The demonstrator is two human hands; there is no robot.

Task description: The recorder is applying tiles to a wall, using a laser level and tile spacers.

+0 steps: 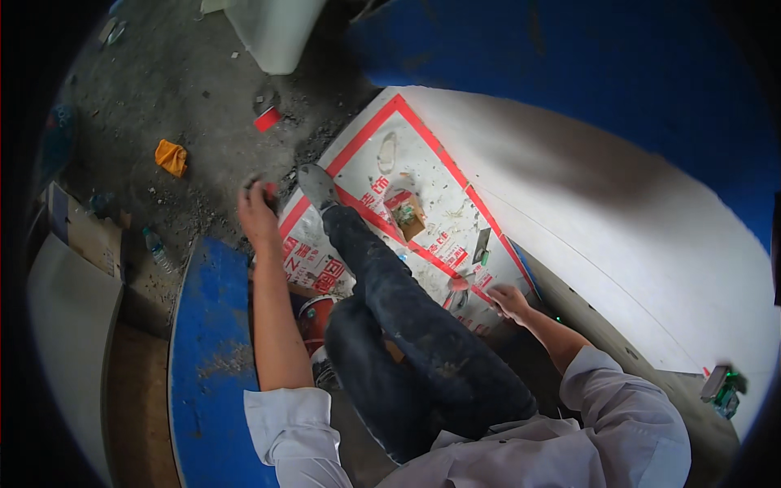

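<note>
My left hand (pixel 257 213) is raised at the left edge of a white board (pixel 435 207) with red tape and red print. Its fingers curl at a small dark-and-red object that I cannot make out clearly. My right hand (pixel 508 299) is low over the board's right part, fingers closed on what looks like a thin tool, beside a red-and-grey item (pixel 460 283). A flat grey blade (pixel 481 244) lies above it. A small cardboard box (pixel 406 215) sits mid-board. My dark-trousered legs cross the board, with a red bucket (pixel 316 317) beside them.
Blue curved panels (pixel 199 366) (pixel 569 57) stand left and behind, a white curved panel (pixel 643 228) at right. A green-lit device (pixel 722 392) sits at far right. An orange cloth (pixel 171 158), red scrap (pixel 267 119), plastic bottle (pixel 158 250) and rubble lie on the concrete floor (pixel 203 98).
</note>
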